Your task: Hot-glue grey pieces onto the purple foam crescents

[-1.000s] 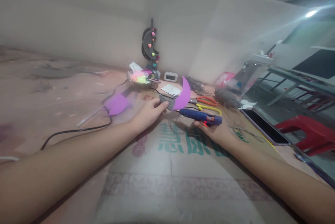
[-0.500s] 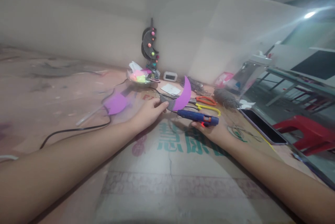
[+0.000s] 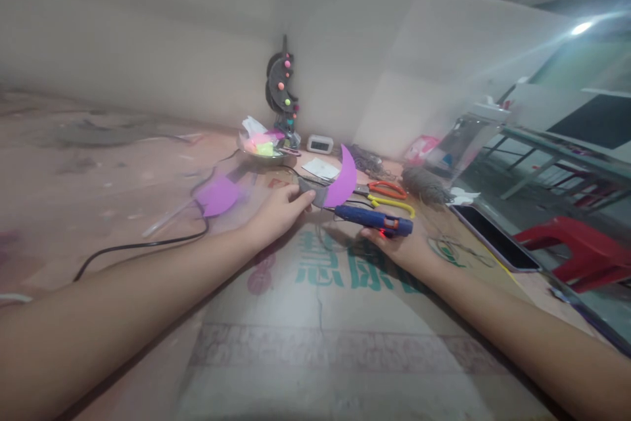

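- Left hand (image 3: 283,209) pinching: my thumb presses on a gray piece (image 3: 315,192), holding its left end.
- A purple moon (image 3: 344,179) is up against that piece, just right of my left thumb. It is flat and curved, with a pointy top.
- That moon looks like thin paper or felt, so I guess it is light, bendy and easy to crease. Its wide bottom seems the best place to hold.
- Right hand (image 3: 398,245) wrapped around a blue glue gun (image 3: 372,218), with most fingers hidden. The nose points toward my left fingertips, near the moon's bottom; I can't tell if they touch.
- The gun looks like hard, smooth plastic with a red glow. I think it is stiff and heavier than the moon. Hold the handle, because the nose may be hot.
- Under both hands is flat cardboard (image 3: 296,316) with green marks.
- Beyond my right hand are orange-handled scissors (image 3: 389,189) and fuzzy gray yarn (image 3: 424,186).
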### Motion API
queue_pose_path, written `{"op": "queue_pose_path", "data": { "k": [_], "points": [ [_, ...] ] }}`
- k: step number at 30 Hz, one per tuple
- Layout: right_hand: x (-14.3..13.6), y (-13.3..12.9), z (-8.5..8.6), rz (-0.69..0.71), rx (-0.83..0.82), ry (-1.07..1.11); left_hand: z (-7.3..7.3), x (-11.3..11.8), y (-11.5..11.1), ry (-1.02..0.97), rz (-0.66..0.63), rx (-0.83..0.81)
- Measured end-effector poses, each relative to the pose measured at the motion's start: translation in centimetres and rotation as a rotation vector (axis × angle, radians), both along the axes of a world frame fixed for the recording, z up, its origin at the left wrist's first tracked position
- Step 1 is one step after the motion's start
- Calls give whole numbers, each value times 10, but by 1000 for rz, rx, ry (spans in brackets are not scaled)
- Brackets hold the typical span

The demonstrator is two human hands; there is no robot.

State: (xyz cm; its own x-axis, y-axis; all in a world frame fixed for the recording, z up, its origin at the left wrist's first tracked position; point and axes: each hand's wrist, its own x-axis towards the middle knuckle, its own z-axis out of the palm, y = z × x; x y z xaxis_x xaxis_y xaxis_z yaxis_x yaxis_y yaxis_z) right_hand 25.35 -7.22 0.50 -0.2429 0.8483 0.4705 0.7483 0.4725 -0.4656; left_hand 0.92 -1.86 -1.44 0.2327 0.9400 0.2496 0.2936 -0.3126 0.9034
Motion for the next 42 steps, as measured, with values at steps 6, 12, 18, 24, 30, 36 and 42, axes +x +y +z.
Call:
{"op": "queue_pose_path", "data": {
  "k": [6,12,18,24,30,36,42],
  "points": [
    [0,-1,0,-23,-14,-12,0,0,0,-1,-3,-16],
    [0,-1,-1,-27,-13,-17,0,0,-1,-5,4,-13],
    [1,0,-1,-23,-5,-24,3,0,-3,0,-15,-16],
    [1,0,-2,-20,-10,-25,1,0,-2,4,-8,-11],
    [0,0,-2,-31,9,-7,1,0,-2,9,-6,-24],
    [4,3,-5,-34,21,-6,1,0,-2,9,-5,-23],
    [4,3,-6,-31,8,52,5,1,-4,-15,-24,-52]
  ]
}}
